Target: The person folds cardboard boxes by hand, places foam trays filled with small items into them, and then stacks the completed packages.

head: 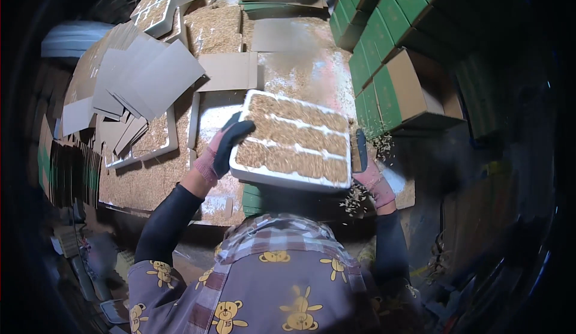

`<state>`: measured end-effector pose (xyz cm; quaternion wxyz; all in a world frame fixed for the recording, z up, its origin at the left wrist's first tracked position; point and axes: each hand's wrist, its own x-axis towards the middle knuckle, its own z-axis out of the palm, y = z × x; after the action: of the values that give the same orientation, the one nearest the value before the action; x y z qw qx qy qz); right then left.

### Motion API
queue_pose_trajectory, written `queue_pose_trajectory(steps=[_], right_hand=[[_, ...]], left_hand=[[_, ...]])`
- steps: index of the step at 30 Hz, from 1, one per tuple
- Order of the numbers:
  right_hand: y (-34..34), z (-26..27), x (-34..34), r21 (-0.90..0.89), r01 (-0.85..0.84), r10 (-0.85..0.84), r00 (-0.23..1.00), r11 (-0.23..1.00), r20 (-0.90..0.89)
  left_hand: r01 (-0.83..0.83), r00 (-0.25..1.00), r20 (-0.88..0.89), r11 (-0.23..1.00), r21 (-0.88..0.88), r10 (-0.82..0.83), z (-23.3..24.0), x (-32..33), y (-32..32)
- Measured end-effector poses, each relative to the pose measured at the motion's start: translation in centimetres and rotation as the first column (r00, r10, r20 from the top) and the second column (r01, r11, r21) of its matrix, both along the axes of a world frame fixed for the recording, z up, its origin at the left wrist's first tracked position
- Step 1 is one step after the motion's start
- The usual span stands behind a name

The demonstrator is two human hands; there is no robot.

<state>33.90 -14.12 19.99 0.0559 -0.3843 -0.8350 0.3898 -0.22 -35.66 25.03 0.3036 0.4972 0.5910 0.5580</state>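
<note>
A white foam tray (288,176), packed with rows of straw-coloured husks (292,129) between white ribs, is held up in front of my body. My left hand (225,147), in a pink glove with a dark coated palm, grips its left side with the thumb over the rim. Against the right side, near the lower corner, rests my right hand (371,176) in a matching glove, fingers pointing up. Loose husks (355,201) fall around the right hand and are blurred. The tray slopes down toward the right.
Grey cardboard sheets (157,77) lie fanned over another foam tray (173,129) at left. Filled trays (155,16) are stacked at the far left. Green cartons (373,59) line the right, with an open carton (427,88) at the near end. Husks cover the worktable (135,187).
</note>
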Motion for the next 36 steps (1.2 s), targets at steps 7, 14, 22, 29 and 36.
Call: queue_pose_trajectory(steps=[7,14,22,29,36], right_hand=[[-0.5,2.1,-0.4,-0.166,-0.042,-0.028,0.918,0.985,-0.395],[1.0,-4.7,1.8,-0.539,0.261,-0.553,0.668,0.801,-0.499],[3.2,-21.8,2.5,-0.378,0.594,-0.701,0.646,0.710,-0.303],[2.7,-14.3,-2.6,-0.635,0.513,-0.758,0.627,0.577,-0.182],[4.9,-17.8,-4.9,0.071,0.585,-0.523,0.655,0.808,0.545]], left_hand=[[-0.017,0.904,-0.309,0.698,-0.716,-0.294,0.9,0.7,4.6],[-0.199,0.303,-0.625,0.594,-0.780,-0.719,1.1,4.0,5.2],[-0.117,0.654,-0.727,0.920,-0.373,-0.211,0.4,0.8,2.7],[-0.875,0.186,-0.981,0.465,-0.137,0.060,-1.7,-21.6,0.3],[-0.706,0.376,-0.923,0.621,-0.341,-0.080,-3.7,-25.0,-4.0]])
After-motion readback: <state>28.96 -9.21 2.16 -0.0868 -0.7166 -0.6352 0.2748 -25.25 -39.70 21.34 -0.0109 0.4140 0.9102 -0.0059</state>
